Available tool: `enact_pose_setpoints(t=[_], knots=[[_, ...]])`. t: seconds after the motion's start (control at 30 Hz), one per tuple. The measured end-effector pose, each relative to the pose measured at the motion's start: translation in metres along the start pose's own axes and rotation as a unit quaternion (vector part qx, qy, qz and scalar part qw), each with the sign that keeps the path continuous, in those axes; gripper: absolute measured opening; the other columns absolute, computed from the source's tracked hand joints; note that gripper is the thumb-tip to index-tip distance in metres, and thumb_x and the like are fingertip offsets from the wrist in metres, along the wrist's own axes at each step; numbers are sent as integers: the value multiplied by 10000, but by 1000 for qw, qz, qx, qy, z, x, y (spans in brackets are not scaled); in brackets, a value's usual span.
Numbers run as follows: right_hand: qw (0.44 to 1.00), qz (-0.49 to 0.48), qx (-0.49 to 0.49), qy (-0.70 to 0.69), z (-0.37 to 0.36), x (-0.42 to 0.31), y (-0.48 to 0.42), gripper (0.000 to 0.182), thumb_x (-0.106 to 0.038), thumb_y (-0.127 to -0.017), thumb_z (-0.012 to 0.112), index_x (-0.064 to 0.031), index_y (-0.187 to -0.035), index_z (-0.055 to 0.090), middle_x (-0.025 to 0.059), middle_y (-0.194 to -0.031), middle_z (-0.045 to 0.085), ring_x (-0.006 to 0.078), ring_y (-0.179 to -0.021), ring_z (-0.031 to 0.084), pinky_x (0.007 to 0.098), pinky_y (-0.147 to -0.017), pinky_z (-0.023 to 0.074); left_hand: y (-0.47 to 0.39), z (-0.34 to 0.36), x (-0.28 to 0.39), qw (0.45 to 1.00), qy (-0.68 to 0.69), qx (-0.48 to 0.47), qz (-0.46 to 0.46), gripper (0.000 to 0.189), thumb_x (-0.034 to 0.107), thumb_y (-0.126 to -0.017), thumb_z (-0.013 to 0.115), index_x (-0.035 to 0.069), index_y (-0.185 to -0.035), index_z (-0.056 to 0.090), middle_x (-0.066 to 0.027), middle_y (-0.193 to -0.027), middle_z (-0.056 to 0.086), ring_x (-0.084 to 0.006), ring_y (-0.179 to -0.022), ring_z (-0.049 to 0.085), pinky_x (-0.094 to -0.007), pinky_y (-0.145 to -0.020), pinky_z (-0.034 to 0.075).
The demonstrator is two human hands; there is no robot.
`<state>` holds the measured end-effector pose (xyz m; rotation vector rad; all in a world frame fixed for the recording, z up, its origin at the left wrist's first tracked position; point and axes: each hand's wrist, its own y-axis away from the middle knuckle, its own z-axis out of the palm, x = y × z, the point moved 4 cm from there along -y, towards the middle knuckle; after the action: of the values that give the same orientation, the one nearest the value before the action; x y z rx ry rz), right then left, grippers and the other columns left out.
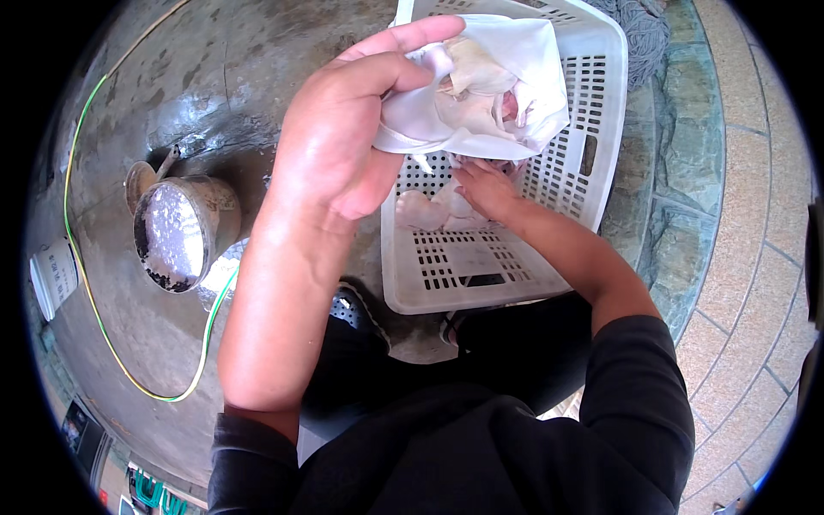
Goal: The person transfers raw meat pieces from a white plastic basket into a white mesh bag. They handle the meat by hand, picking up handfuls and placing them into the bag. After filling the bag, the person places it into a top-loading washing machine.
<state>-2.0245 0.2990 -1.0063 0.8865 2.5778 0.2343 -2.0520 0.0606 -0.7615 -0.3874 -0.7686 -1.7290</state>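
My left hand [341, 122] grips the rim of a white plastic bag [515, 45], its mouth facing up at me. Inside the bag lies pale raw meat with skin [479, 71], which looks like plucked poultry, with a reddish patch showing. Under the bag stands a white slotted plastic crate [463, 257]. More pale raw pieces [421, 209] rest on the crate's floor. My right hand [489, 190] reaches down among them, fingertips near a darker reddish piece partly hidden below the bag. Whether those fingers grip anything is unclear.
Left on the wet concrete floor [167, 341] stand a bucket of whitish liquid [174, 232] and a round vessel with a handle [140, 180]. A yellow-green hose [71, 225] curves around them. A stone step edge [689, 212] borders the crate's right; a grey stringy mop head [637, 38] lies there.
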Motion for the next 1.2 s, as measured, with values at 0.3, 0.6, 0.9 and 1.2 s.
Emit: enact_pose_setpoints(t=[0.3, 0.6, 0.9, 1.2], knots=[[900, 389, 156, -121, 78, 11, -4, 730, -292, -725, 775, -49, -1320, 427, 186, -1348, 389, 402, -1216, 426, 447, -1035, 391, 3, -3, 0, 1000, -23, 0, 4, 444, 34, -880, 414, -63, -1308, 483, -201, -1134, 608, -245, -1021, 597, -338, -927, 465], [823, 554, 78, -102, 98, 15, -11, 694, -358, -748, 709, -27, -1299, 446, 166, -1322, 436, 390, -1201, 451, 467, -974, 454, 7, -1, -2, 1000, -23, 1, -6, 449, 28, -870, 414, -66, -1304, 480, -206, -1141, 605, -242, -1004, 605, -336, -918, 475], [928, 330, -86, -149, 55, 12, -12, 496, -271, -755, 630, -38, -1188, 569, 176, -1205, 586, 311, -1106, 583, 406, -968, 461, 8, 2, 3, 999, -25, 27, -18, 447, 27, -864, 411, -72, -1291, 493, -207, -1148, 605, -245, -1004, 604, -343, -920, 476], [883, 161, -182, -402, -181, -29, 51, 342, -200, -739, 625, -8, -1021, 612, 88, -892, 655, 184, -817, 624, 317, -764, 494, 2, -1, 3, 999, -21, 19, -30, 430, -9, -843, 418, -79, -1252, 531, -203, -1122, 616, -233, -933, 616, -346, -884, 495]])
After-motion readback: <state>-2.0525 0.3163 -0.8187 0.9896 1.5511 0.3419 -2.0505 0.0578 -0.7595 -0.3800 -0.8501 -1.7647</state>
